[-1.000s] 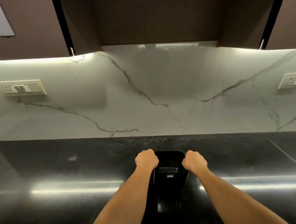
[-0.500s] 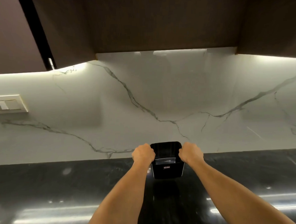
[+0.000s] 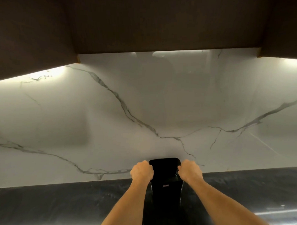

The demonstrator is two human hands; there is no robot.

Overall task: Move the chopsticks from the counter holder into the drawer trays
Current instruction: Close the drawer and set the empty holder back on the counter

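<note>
White veined marble backsplash [image 3: 111,123] glows under dark cabinets [image 3: 141,21], above a glossy black counter [image 3: 63,204].

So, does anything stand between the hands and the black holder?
Nothing visible does. The left hand grips the holder at its left rim, the right hand at its right rim. The drawer trays are out of view.

Dark glossy counter [image 3: 63,204] (light streaks near its front), black holder [image 3: 165,190] on it.
</note>
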